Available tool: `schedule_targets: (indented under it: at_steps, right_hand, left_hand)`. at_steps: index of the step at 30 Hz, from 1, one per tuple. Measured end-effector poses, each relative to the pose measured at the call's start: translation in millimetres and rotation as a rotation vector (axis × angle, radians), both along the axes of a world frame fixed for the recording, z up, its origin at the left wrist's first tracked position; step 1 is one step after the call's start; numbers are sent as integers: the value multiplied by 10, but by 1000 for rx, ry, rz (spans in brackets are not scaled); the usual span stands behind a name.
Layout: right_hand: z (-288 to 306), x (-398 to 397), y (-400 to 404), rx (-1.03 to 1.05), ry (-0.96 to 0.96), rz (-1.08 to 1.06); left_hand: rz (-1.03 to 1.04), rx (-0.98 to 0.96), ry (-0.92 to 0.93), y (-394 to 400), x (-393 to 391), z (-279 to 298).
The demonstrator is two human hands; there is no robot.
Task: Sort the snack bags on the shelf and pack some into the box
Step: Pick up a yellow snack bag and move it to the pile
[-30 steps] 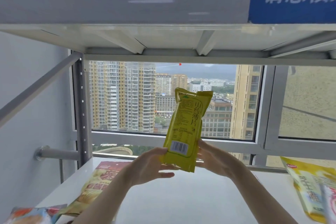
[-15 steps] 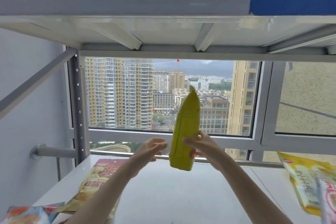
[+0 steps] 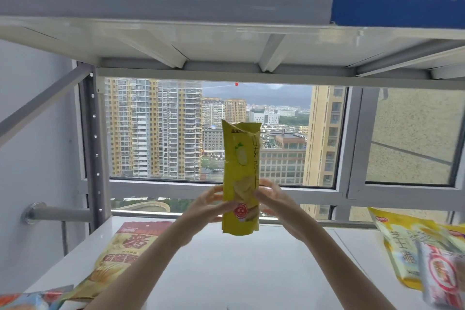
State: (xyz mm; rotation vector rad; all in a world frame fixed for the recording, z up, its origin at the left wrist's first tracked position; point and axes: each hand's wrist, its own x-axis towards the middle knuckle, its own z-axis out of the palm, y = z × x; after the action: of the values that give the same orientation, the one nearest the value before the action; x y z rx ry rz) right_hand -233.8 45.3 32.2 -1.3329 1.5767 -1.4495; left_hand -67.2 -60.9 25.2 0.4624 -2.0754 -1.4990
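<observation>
Standing upright above the white shelf (image 3: 226, 272), a tall yellow-green snack bag (image 3: 240, 178) shows its printed front, red round seal low down. Left hand (image 3: 207, 205) and right hand (image 3: 273, 200) clamp its lower sides, fingers curled round the edges, forearms raised. Bags at the shelf's left (image 3: 120, 257) and right (image 3: 402, 246) ends are cut off; print blurred.

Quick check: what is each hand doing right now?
Left hand: holds the yellow-green snack bag at its lower left edge.
Right hand: holds the same bag at its lower right edge.
</observation>
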Motion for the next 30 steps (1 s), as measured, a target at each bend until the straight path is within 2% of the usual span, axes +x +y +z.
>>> schedule_targets:
  at_steps: [3, 5, 8, 11, 15, 19, 25, 30]
  right_hand:
    - [-67, -100, 84, 28, -111, 130]
    - [-113, -174, 156, 36, -126, 121]
    - [-171, -338, 285, 32, -105, -22]
    - [-236, -594, 447, 25, -94, -201]
    - [-319, -957, 706, 17, -70, -436]
    - [-391, -1321, 913, 33, -25, -645]
    - [-523, -1848, 1062, 116, 84, -795]
    - [-669, -2255, 1030, 138, 61, -822]
  left_hand:
    - [-79, -27, -97, -52, -59, -64]
    - [-112, -69, -158, -25, -140, -82]
    - [-120, -135, -228, 90, -334, -83]
    - [-12, -220, -263, 196, -658, -136]
    - [94, -506, -338, 363, -1074, -204]
    - [73, -639, -400, 512, -1525, -312]
    - [50, -810, -518, 662, -2126, -504]
    - [76, -951, -640, 684, -2436, -611]
